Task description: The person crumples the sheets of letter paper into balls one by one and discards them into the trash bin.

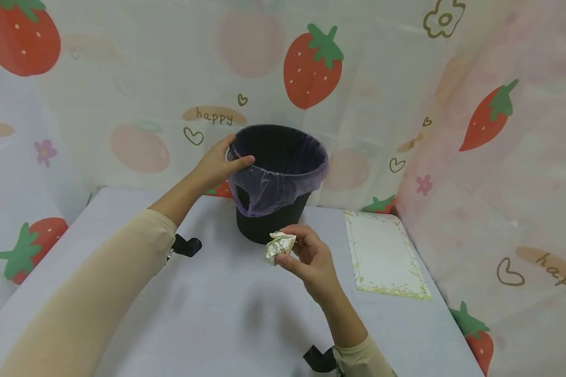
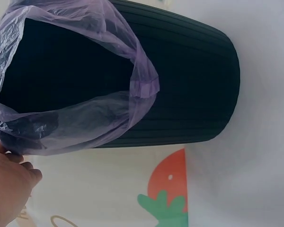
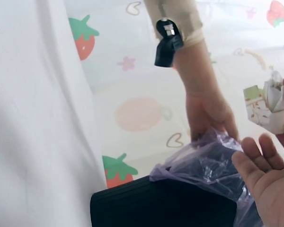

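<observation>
On bin rim [image 1: 285, 174], left grip [image 1: 217, 163] clasping, right grip [image 1: 315, 266] pinching crumpled paper [image 1: 280, 247] above tabletop [image 1: 217, 319]

Your bin [image 1: 263, 227] is black, its liner [image 1: 277, 191] purple. At its four o'clock in the head view, a white sheet [image 1: 385, 254] has yellow-green floral edging. Your paper ball [image 1: 280, 247] is green-printed white; red strawberries [image 1: 312, 73] pattern the backdrop [image 1: 382, 63].

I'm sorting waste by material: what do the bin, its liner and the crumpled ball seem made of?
Bin: probably plastic, dark and fairly matte, with moulded-looking ribs.
Liner: thin plastic film, slightly glossy; it is purple, see-through and wrinkled.
Crumpled ball: likely printed paper, given its stiff creases and leafy pattern; a coating is possible.
</observation>
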`<state>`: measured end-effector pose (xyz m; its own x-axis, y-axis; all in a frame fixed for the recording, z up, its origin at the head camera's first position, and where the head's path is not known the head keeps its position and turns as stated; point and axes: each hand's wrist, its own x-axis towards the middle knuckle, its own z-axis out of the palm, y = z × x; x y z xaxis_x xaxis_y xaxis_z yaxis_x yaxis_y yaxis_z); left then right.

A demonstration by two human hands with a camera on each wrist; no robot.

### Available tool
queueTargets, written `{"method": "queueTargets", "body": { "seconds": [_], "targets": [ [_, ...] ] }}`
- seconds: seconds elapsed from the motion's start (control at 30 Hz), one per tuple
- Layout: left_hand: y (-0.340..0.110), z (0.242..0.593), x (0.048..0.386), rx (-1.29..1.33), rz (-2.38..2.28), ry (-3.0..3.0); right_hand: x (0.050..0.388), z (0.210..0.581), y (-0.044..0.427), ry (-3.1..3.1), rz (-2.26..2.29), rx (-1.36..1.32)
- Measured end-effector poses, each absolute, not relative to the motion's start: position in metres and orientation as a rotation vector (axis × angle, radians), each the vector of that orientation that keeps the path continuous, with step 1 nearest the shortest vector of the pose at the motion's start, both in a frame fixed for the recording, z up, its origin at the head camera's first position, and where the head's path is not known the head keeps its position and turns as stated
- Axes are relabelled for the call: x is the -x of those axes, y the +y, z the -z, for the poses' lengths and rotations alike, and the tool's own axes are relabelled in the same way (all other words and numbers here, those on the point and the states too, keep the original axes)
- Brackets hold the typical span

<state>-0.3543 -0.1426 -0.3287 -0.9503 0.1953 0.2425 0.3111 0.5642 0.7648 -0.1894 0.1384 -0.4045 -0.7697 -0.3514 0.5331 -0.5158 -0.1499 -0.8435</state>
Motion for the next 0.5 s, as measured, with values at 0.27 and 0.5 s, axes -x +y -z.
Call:
{"method": "queueTargets", "body": {
  "seconds": [0.27,0.5],
  "targets": [
    [-0.14,0.334,0.357,0.448,1.368,-2.665,0.191,0.392,0.15,-1.961,-1.96,-1.033],
    [-0.142,0.329,0.353,0.434,1.362,-2.689,0.197,0.356,0.16,-2.03,-1.829,-1.031]
  ]
}}
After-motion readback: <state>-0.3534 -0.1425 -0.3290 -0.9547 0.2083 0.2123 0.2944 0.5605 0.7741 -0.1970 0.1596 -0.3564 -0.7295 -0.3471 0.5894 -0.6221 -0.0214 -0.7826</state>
